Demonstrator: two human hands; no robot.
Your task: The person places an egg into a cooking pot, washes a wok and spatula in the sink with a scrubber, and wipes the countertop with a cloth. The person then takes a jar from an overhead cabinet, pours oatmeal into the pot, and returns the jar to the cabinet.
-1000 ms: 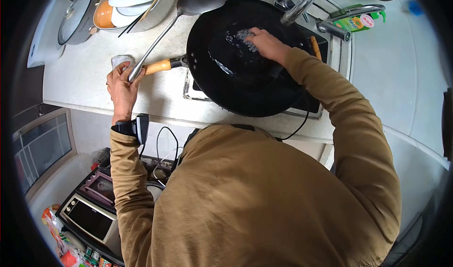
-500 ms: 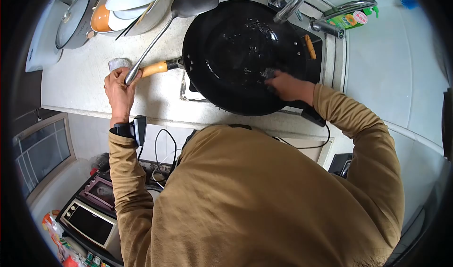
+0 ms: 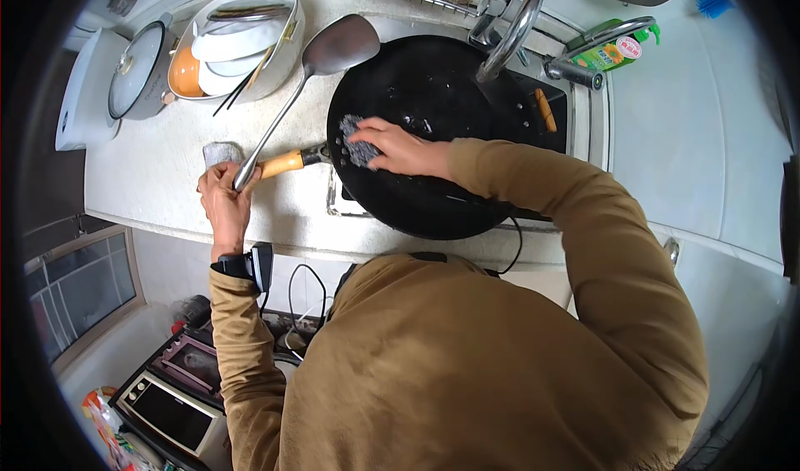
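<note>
A large black wok [image 3: 433, 192] sits over the sink under the tap, its inside wet with some drops of water. My left hand [image 3: 225, 200] is closed at the end of its wooden handle [image 3: 282, 165], and the metal handle of a spatula [image 3: 340, 46] runs into the same grip. The spatula's dark blade points away, beside the wok's far left rim. Inside the wok, my right hand [image 3: 402, 150] presses a grey steel wool scourer [image 3: 358, 144] against the left wall, close to the handle rivets. Its fingers are closed over the scourer.
A chrome tap [image 3: 512, 38] reaches over the wok's far right side. A green soap bottle [image 3: 608, 53] stands behind it. To the left are a white basin [image 3: 287, 50] of dishes and a lidded pot [image 3: 142, 71]. A greyish pad [image 3: 221, 152] lies beside my left hand.
My right hand has swept the scourer from the wok's right side to its left wall. My left hand keeps its grip. The whole view has shifted, with the counter lower in it.
</note>
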